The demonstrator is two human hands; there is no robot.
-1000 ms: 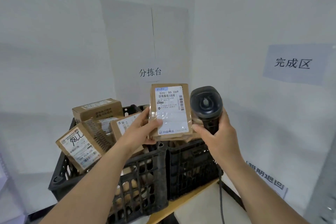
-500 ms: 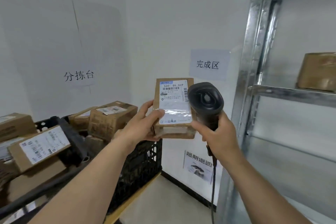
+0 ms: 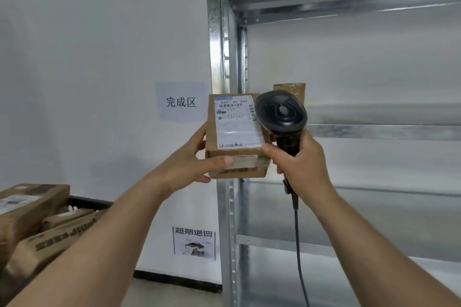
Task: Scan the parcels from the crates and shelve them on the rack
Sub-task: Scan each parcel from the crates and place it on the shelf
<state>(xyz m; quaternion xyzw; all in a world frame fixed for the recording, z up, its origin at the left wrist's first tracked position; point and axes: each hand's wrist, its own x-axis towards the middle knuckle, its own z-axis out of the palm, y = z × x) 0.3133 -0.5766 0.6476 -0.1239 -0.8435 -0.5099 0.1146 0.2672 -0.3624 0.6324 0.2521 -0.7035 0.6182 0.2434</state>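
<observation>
Parcel (image 3: 234,132) raised before steel rack (image 3: 219,57), white wall (image 3: 99,45).

A parcel sorting room: steel rack (image 3: 225,57), labelled cartons (image 3: 32,222), printed zone signs (image 3: 180,102) on white walls.

White wall (image 3: 87,32) with paper signs (image 3: 180,102)
</observation>
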